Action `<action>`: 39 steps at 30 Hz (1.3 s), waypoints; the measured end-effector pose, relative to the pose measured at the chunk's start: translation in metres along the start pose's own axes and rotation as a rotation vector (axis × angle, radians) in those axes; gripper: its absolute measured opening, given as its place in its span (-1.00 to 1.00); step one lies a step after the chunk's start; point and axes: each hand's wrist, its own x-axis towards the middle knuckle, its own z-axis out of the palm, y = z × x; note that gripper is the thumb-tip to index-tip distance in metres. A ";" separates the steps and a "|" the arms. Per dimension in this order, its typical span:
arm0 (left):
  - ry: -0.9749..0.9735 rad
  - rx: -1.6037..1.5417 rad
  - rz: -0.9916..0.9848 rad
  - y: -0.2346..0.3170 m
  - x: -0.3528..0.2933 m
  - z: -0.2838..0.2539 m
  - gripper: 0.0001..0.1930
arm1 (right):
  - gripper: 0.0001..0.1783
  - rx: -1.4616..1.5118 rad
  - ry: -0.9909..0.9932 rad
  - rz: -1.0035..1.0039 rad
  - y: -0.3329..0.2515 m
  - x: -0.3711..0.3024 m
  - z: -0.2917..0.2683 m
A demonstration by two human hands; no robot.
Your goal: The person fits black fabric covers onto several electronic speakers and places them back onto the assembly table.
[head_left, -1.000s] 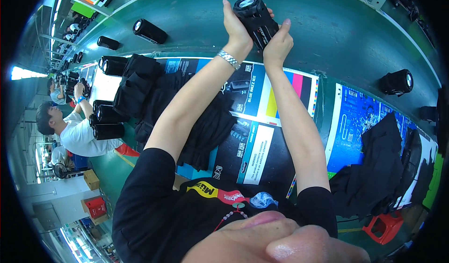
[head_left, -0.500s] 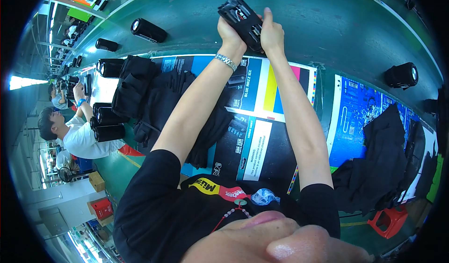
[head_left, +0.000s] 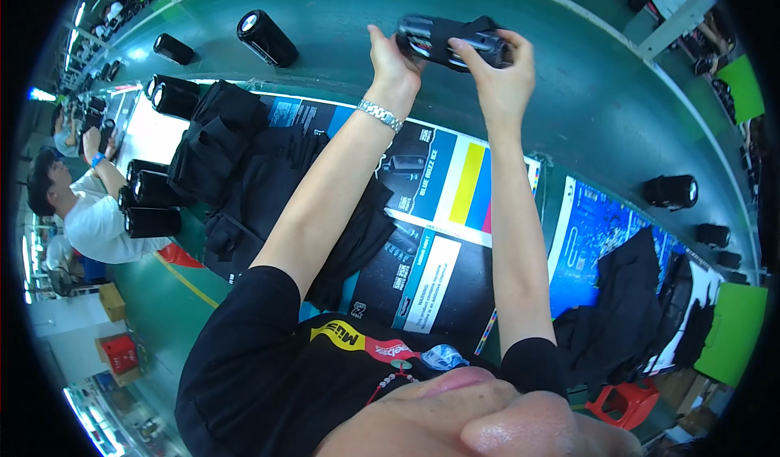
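A black cylindrical speaker [head_left: 420, 38] lies almost level above the green work surface, partly wrapped in black cloth [head_left: 452, 38]. My right hand [head_left: 505, 71] grips its right end, thumb in front and fingers round the far side. At the other end is my left hand [head_left: 394, 67], its thumb stretched away from the speaker. The left fingertips are partly hidden by the speaker's lower edge; whether they touch it I cannot tell. A pile of black cloth pieces [head_left: 268, 181] lies on the printed sheets nearer to me, left of my left forearm.
On the green surface [head_left: 341, 18] lie other black speakers, one at left [head_left: 268, 39] and one at right [head_left: 671, 190]. Several more speakers [head_left: 153, 221] cluster beyond the cloth pile. More black cloth [head_left: 621, 311] lies at right, above a red stool [head_left: 624, 402]. A co-worker [head_left: 97, 221] is at far left.
The speaker has turned from a steep slant to nearly level. My left hand has loosened, its thumb now apart; my right hand has moved rightward to the speaker's end. The whole view has also shifted.
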 end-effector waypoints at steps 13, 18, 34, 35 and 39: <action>-0.554 0.886 0.262 0.024 -0.032 0.027 -0.67 | -0.24 -0.171 -0.449 -0.267 -0.014 0.000 -0.015; -0.491 0.894 0.163 0.027 -0.017 0.017 -0.66 | -0.26 -0.256 -0.352 -0.348 0.006 0.008 -0.019; -0.731 1.013 0.840 0.024 -0.039 0.046 -0.89 | -0.38 0.234 -0.212 0.299 0.037 0.007 -0.013; -0.747 1.101 0.938 0.027 -0.048 0.049 -0.87 | -0.38 0.237 -0.207 0.307 0.039 0.008 -0.013; -0.658 1.138 0.913 0.022 -0.054 0.041 -0.87 | -0.16 0.157 -0.373 0.241 0.059 0.017 -0.019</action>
